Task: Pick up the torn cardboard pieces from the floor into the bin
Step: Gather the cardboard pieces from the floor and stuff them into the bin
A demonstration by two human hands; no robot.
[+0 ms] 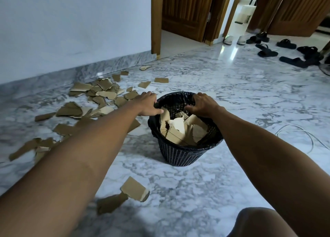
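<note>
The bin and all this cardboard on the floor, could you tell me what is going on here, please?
A person is clearing torn cardboard off the marble floor into a black mesh bin lined with a dark bag. Both hands are at the bin's rim: the left hand on its left side, the right hand on its far right side, neither holding cardboard. Several pieces already sit in the bin. Many more lie scattered to its left towards the wall, and two lie nearer the person.
</note>
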